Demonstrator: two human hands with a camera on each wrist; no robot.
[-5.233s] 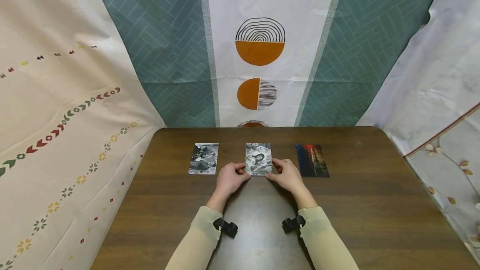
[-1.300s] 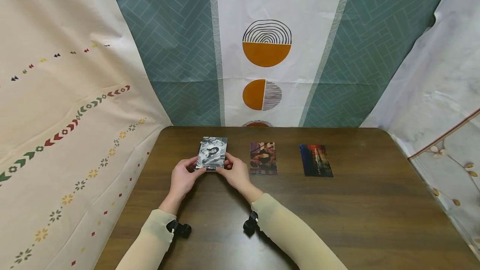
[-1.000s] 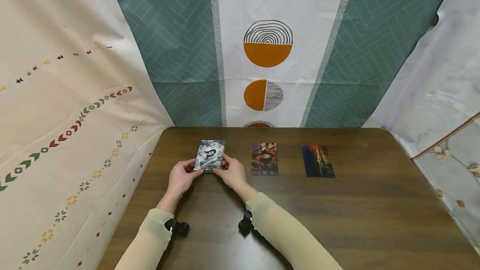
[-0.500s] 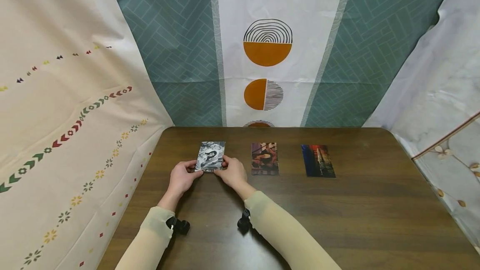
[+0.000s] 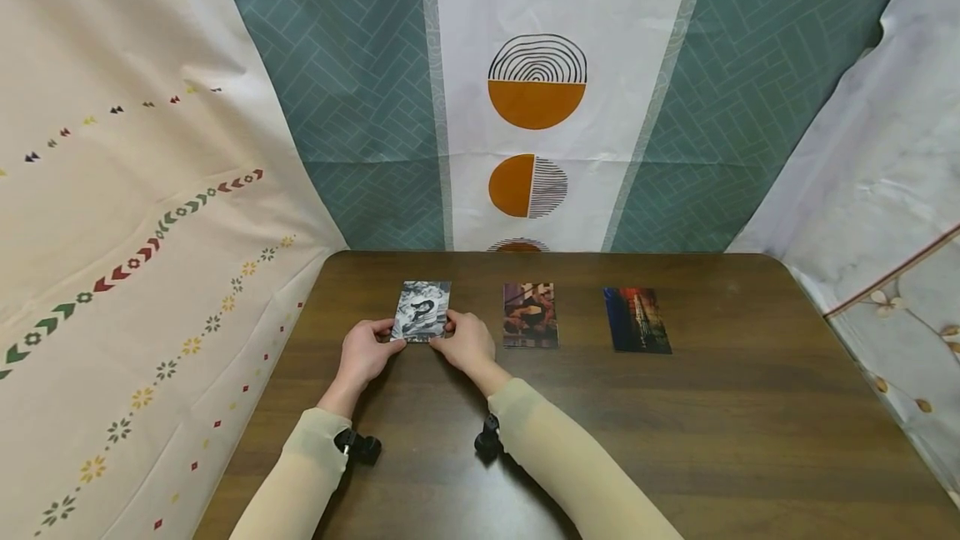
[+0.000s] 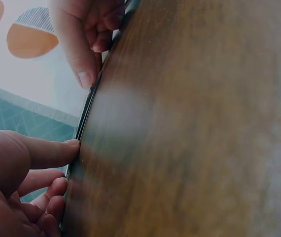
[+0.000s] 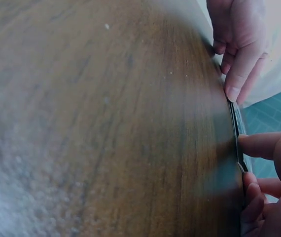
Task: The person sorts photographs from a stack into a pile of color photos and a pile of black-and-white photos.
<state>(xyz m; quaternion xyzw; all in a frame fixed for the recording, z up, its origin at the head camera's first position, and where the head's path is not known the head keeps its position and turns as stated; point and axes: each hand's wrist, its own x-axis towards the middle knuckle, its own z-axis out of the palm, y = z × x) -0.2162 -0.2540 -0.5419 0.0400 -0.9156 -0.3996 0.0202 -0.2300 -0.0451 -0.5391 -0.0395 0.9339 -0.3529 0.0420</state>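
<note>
A black-and-white photo card (image 5: 421,310) showing a dark-haired figure lies at the left of the table's far part. My left hand (image 5: 364,350) grips its left side and near corner, thumb at the front edge. On the other side my right hand (image 5: 468,342) holds the right edge and near corner the same way. Both wrist views show the thumbs against thin dark card edges (image 6: 85,116), more than one layer thick, close on the tabletop. The other black-and-white card from earlier is hidden beneath. In the right wrist view, the fingertips (image 7: 249,178) curl at the card's side.
A reddish-brown photo card (image 5: 530,316) lies at the middle of the wooden table (image 5: 712,432), and a dark blue and orange photo card (image 5: 637,320) to its right. Patterned cloths (image 5: 360,107) hang behind and beside the table. Black cameras (image 5: 364,447) sit on both wrists.
The figure card moved from the middle onto the left black-and-white card, uncovering the reddish-brown card. It was lowered and squared up there; over the last half second hands and card barely move.
</note>
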